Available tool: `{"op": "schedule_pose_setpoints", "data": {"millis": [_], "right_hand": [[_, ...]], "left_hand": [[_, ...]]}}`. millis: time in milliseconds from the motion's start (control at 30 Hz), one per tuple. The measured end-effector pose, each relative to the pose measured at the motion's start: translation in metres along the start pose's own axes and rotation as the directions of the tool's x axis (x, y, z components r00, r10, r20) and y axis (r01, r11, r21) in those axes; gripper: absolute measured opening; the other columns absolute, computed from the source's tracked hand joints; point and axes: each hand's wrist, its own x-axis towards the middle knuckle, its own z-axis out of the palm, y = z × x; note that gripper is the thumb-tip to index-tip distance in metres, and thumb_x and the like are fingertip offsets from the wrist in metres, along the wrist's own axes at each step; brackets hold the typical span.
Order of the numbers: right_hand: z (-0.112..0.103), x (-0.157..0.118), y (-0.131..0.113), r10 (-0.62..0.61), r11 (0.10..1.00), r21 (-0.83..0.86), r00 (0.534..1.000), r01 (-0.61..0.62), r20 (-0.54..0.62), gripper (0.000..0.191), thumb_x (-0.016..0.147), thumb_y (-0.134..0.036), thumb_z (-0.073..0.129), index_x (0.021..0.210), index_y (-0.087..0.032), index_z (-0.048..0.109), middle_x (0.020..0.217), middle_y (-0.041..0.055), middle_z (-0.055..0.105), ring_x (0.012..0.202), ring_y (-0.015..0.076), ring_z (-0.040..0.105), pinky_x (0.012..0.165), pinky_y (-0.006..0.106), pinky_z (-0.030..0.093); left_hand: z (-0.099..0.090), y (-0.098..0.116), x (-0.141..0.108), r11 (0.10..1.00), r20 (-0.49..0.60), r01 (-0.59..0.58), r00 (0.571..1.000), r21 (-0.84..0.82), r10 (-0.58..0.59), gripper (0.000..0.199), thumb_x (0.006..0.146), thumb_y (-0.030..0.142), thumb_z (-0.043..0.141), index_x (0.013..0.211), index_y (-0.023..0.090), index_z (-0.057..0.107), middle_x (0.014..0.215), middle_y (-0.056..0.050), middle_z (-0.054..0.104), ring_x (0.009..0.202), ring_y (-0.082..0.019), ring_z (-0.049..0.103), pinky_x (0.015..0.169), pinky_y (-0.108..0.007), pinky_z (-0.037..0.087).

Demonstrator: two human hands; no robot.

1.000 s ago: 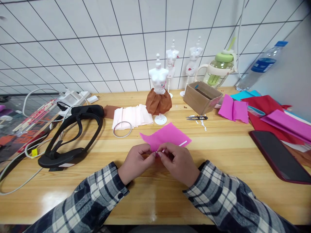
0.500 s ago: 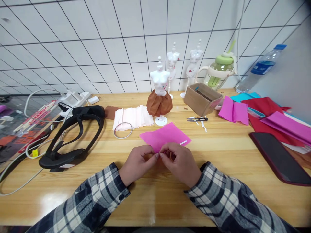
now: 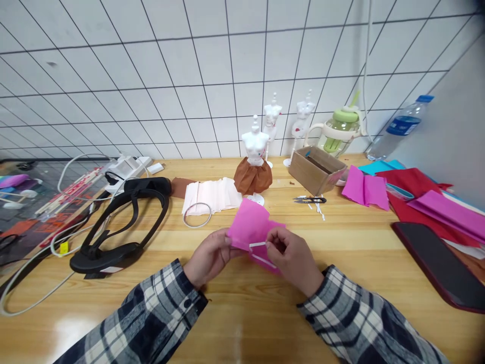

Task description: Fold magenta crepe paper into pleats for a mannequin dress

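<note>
My left hand [image 3: 209,257] pinches the left edge of a bright pink sheet [image 3: 248,222] of thin paper or cloth, between thumb and fingers. The sheet is folded or curled at its right side and lifted off the wood. My right hand [image 3: 292,257] is closed over its right part, fingertips pinching the end of a narrow white strip [image 3: 257,244]. A second white length [image 3: 264,261] lies along the sheet's lower edge. Behind the sheet stands a small white dress form [image 3: 255,144] with a brown gathered skirt [image 3: 253,176].
Left are a black headset strap [image 3: 121,227], cables, a metal ring [image 3: 197,215] and a pale pleated piece [image 3: 214,196]. Thread snips [image 3: 309,200], a cardboard box [image 3: 317,169], a phone [image 3: 435,263], coloured sheets [image 3: 420,184], a cup [image 3: 341,129] and a bottle [image 3: 399,126] stand or lie right.
My hands have moved apart from their joint pinch at the sheet's near edge. The pink sheet is now lifted and turned, and my right hand has the white strip. The camera has tilted up slightly.
</note>
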Motion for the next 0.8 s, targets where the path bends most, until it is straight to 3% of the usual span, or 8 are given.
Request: {"op": "schedule_pose_setpoints", "data": {"millis": [100,200,367,467,533,700,800], "right_hand": [[-0.008,0.008,0.008,0.044,0.999,0.021,0.999,-0.043,-0.032,0.004,0.072,-0.023,0.055,0.069,-0.021,0.054,0.054,-0.0062,0.045,0.050,0.0103,0.041,0.048,0.022,0.032],[-0.015,0.016,0.014,0.100,0.991,0.091,0.993,-0.094,-0.060,0.007,0.071,-0.027,0.055,0.069,-0.020,0.053,0.054,-0.0067,0.042,0.049,0.0099,0.038,0.046,0.021,0.030],[-0.020,0.023,0.022,0.131,0.981,0.156,0.983,-0.111,-0.124,0.009,0.069,-0.029,0.055,0.069,-0.020,0.051,0.052,-0.0077,0.041,0.047,0.0089,0.036,0.044,0.020,0.028],[-0.017,0.024,0.026,0.140,0.976,0.186,0.977,-0.109,-0.159,0.008,0.067,-0.026,0.058,0.067,-0.020,0.053,0.052,-0.0078,0.043,0.047,0.0085,0.037,0.043,0.020,0.029],[-0.014,0.025,0.028,0.169,0.955,0.275,0.964,-0.109,-0.203,0.010,0.066,-0.028,0.059,0.067,-0.020,0.053,0.051,-0.0084,0.042,0.045,0.0080,0.035,0.042,0.019,0.028],[-0.024,0.031,0.036,0.230,0.913,0.404,0.881,-0.049,-0.413,0.015,0.076,-0.037,0.049,0.077,-0.023,0.044,0.052,-0.0113,0.032,0.039,0.0080,0.027,0.036,0.020,0.023],[-0.047,0.045,0.039,0.184,0.925,0.375,0.780,0.070,-0.599,0.017,0.079,-0.038,0.047,0.083,-0.024,0.039,0.058,-0.0101,0.034,0.044,0.0091,0.032,0.043,0.021,0.032]], "left_hand": [[-0.011,0.008,0.004,0.951,-0.041,0.059,0.996,-0.304,-0.075,0.026,0.072,0.021,0.056,0.093,0.013,0.069,0.096,-0.011,0.075,0.094,-0.025,0.069,0.091,-0.041,0.051],[-0.018,0.016,0.007,0.890,-0.100,-0.025,0.995,-0.455,-0.023,0.021,0.070,0.021,0.055,0.086,0.015,0.067,0.099,-0.010,0.075,0.101,-0.026,0.067,0.094,-0.044,0.050],[-0.025,0.021,0.012,0.814,-0.232,-0.189,0.970,-0.549,0.069,0.010,0.072,0.017,0.052,0.073,0.016,0.062,0.090,-0.006,0.074,0.102,-0.023,0.066,0.097,-0.044,0.050],[-0.029,0.022,0.014,0.799,-0.346,-0.285,0.933,-0.529,0.104,0.013,0.071,0.014,0.052,0.077,0.017,0.063,0.087,-0.006,0.074,0.097,-0.021,0.068,0.094,-0.041,0.053],[-0.031,0.024,0.014,0.809,-0.365,-0.303,0.923,-0.503,0.119,0.011,0.070,0.014,0.053,0.075,0.017,0.062,0.087,-0.005,0.074,0.095,-0.021,0.068,0.091,-0.040,0.054],[-0.024,0.027,0.009,0.828,-0.311,-0.330,0.929,-0.454,0.200,0.005,0.069,0.014,0.056,0.066,0.016,0.059,0.078,-0.005,0.071,0.085,-0.018,0.068,0.084,-0.034,0.056],[-0.013,0.022,0.005,0.821,-0.250,-0.287,0.951,-0.494,0.182,0.007,0.070,0.016,0.055,0.069,0.016,0.062,0.077,-0.006,0.070,0.083,-0.021,0.067,0.082,-0.038,0.055]]}}
